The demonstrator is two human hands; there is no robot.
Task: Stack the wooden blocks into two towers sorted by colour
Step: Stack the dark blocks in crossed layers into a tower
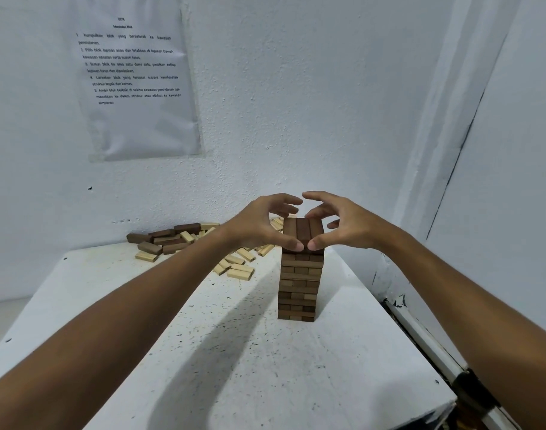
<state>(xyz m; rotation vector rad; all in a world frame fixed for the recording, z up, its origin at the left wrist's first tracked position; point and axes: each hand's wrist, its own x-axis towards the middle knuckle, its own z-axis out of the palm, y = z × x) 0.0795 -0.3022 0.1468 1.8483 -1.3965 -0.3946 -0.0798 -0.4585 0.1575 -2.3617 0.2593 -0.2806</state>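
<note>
Both forearms reach in from 7 and 5 o'clock and meet over the dark tower (300,274), which stands on the white bench (203,352) just right of centre. The left hand (259,226) and right hand (347,223) cup the top layer (302,231) of three dark blocks: thumbs press its near end, side by side, while the curled fingers (319,209) arch over the far end, squaring it up rather than lifting anything.

The tower is tall and narrow, with lower courses slightly uneven; an unequal squeeze or a sideways nudge could, I judge, shear the upper layers or topple it.

At 10 to 11 o'clock, loose dark blocks (169,238) and pale blocks (239,268) lie scattered near the wall (296,103); no pale tower stands yet. The bench's right edge (399,311) runs near the tower, so open room lies toward 7 o'clock.
</note>
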